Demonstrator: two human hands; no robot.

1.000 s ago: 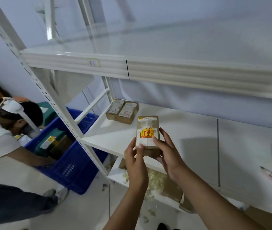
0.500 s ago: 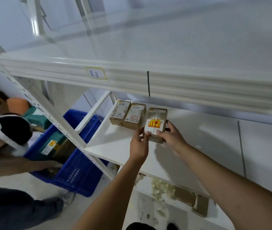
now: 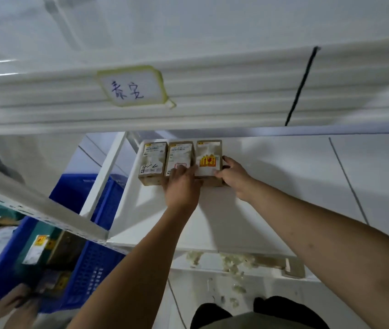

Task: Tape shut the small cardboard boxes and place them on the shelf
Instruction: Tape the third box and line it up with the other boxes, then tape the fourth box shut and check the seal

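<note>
Three small cardboard boxes lie in a row at the back left of the white shelf (image 3: pixel 212 222). The right-hand box (image 3: pixel 209 160) carries a yellow and red sticker and rests flat on the shelf. My right hand (image 3: pixel 234 178) grips its right side and near corner. My left hand (image 3: pixel 182 186) lies at its near left corner, with fingers also over the front of the middle box (image 3: pixel 179 157). The left box (image 3: pixel 153 160) has handwriting on its label and stands untouched.
An upper shelf beam with a handwritten label (image 3: pixel 133 87) hangs close above. A blue crate (image 3: pixel 89 269) with packages sits on the floor to the left, where another person's hand (image 3: pixel 14 302) reaches in. Packing scraps and cardboard (image 3: pixel 293 267) lie on the lower shelf.
Both hands carried the stickered box forward from mid-air and set it down against the right side of the two boxes on the shelf. The camera has moved in closer.
</note>
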